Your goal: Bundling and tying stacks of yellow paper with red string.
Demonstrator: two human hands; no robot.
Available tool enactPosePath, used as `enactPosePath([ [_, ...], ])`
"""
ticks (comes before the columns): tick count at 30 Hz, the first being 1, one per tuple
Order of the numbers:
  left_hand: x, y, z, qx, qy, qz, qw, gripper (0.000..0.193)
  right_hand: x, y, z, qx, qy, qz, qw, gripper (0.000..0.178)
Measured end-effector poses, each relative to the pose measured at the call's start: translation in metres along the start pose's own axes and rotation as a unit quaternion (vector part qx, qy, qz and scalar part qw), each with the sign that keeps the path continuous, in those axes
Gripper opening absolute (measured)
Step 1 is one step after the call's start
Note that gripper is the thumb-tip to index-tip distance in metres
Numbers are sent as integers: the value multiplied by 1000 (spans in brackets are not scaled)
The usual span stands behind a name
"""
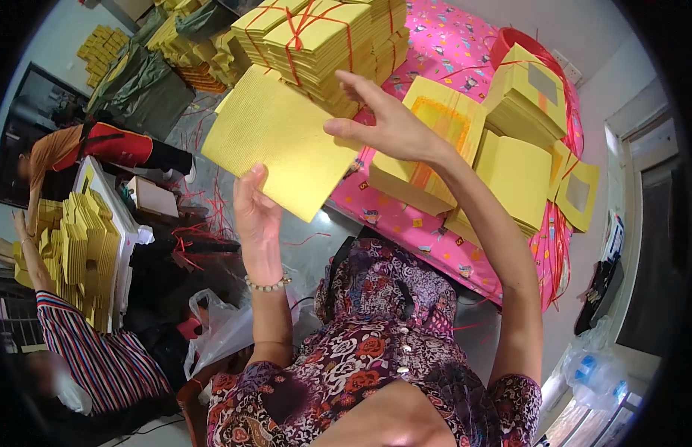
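While my left hand (255, 197) pinches the yellow paper (275, 141) by its lower edge, just left of the frame's centre, my right hand (391, 127) is spread at its right side, the paper looking light, bendable and best held by its edges.

From the right hand (379, 123), pink cloth (450, 41) is leaving a passage toward one o'clock; the red-tied stack (316, 52) is blocking eleven, the ribbed yellow piece (283, 141) is filling nine, and the orange-patterned stack (446, 115) is crowding four.
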State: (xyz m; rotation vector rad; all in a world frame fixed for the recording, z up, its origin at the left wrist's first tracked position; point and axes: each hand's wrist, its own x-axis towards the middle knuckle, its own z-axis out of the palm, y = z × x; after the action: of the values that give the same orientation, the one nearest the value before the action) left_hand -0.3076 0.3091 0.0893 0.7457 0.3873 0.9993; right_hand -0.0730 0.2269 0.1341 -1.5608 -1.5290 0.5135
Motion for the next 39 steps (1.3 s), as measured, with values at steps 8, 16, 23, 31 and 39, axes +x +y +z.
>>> enactPosePath([
  [8, 29, -32, 95, 208, -227, 83, 948, 70, -43, -18, -85, 203, -20, 11, 979, 107],
  [16, 59, -113, 114, 242, -373, 0, 896, 92, -99, 37, -114, 158, 48, 117, 979, 103],
  [23, 60, -136, 108, 358, -418, 184, 815, 107, -117, 27, -135, 9, 8, 122, 993, 114],
  [31, 60, -142, 104, 314, -419, 191, 830, 109, -74, -49, -134, -271, 118, -37, 955, 84],
  [39, 60, -148, 104, 307, -421, 154, 840, 119, -60, -31, -97, -428, -31, -12, 903, 64],
])
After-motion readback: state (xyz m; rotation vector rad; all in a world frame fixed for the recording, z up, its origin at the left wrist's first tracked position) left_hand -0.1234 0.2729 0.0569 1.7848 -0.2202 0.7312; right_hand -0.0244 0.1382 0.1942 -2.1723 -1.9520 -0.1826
